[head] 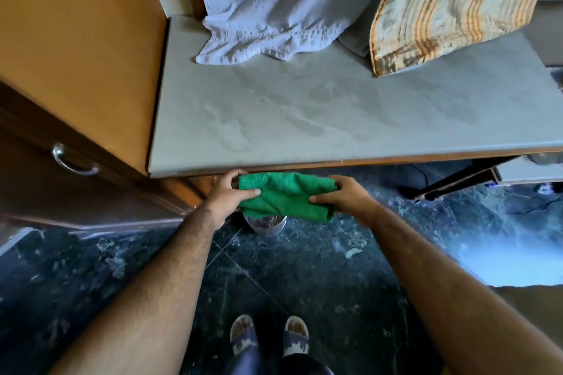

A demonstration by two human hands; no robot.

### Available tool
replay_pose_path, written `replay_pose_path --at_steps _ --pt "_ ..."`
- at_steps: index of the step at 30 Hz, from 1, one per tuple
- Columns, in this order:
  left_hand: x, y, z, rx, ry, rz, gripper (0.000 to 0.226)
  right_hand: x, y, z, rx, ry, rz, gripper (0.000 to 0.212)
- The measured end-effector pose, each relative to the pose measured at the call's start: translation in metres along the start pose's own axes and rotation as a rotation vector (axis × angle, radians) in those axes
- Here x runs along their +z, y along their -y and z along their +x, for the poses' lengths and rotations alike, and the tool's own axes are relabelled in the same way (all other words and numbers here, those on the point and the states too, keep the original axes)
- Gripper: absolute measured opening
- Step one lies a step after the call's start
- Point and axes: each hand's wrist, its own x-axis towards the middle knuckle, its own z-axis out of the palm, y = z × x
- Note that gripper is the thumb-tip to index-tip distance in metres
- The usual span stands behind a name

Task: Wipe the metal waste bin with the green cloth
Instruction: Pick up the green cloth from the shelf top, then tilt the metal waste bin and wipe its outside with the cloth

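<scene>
Bare, hairy forearms (170, 277) — no sleeves — and open-toed patterned slippers (243, 333) on both feet.

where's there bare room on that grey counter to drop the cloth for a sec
The whole front and middle of the grey counter is bare, from the wooden cabinet rightward. The back is crowded: the white towel and the striped cloth drape onto it, with a narrow gap between them.
</scene>
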Motion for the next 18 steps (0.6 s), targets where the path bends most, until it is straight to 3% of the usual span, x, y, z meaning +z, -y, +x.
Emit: replay_pose_path --at_steps 8,12,14,16,18 --pt "0.01 0.14 0.046 -0.044 -0.126 -0.023 0.032 0.082 -0.111 0.055 0.025 0.054 -0.034 0.023" --pt "0.013 0.223 0.099 -0.132 -0.292 -0.105 0.051 0.147 -0.162 0.109 -0.114 -0.021 -0.027 0.027" --pt "0.022 0.245 0.121 -0.238 -0.282 -0.221 0.06 0.173 -0.178 0.134 -0.23 -0.07 -0.137 0.024" --pt "0.032 0.265 0.145 -0.33 -0.179 -0.511 0.057 0.201 -0.194 0.161 -0.364 -0.064 -0.282 0.024" --pt "0.038 0.275 0.161 -0.277 -0.075 -0.74 0.049 0.222 -0.204 0.181 -0.472 0.001 -0.386 0.036"
